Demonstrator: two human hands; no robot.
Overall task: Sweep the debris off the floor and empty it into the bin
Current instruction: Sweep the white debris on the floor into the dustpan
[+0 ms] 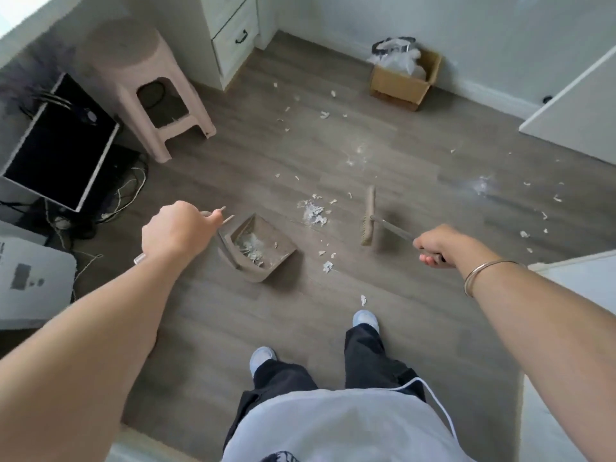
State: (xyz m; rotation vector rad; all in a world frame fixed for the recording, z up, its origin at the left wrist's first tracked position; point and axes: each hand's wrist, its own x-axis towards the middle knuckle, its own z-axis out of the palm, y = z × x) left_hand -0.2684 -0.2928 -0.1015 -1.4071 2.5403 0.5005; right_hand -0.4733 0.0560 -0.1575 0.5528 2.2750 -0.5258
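Right, person is standing mid-room, both hands busy. Left hand (176, 233) is clenched round the top of the dustpan handle; the fist hides most of the grip. Right hand (436, 248) is wrapped round the thin metal shaft of the broom (368, 221), with a bangle (480, 273) on that wrist. Dustpan (263, 251) sits on the floor (300, 155) in front of the person's feet, mouth facing away and to the right, with a clump of white scraps already inside. Main debris pile (311, 211) lies on the floor just beyond the pan's mouth, between pan and broom head. Broom head is on the far side of that pile, bristles down; it is blurred, so I can't tell if it touches the boards. More white flecks are scattered wide: a few near the pan's right edge, one by the forward shoe, lots off to the right and up toward the bin. Bin (405, 75) is a cardboard box lined with a plastic bag, against the far wall, well apart from the pan. Pink stool (133, 61) stands to the left, beside a white drawer unit (233, 38). Black monitor (60, 141) leans at far left, with loose cables under it.
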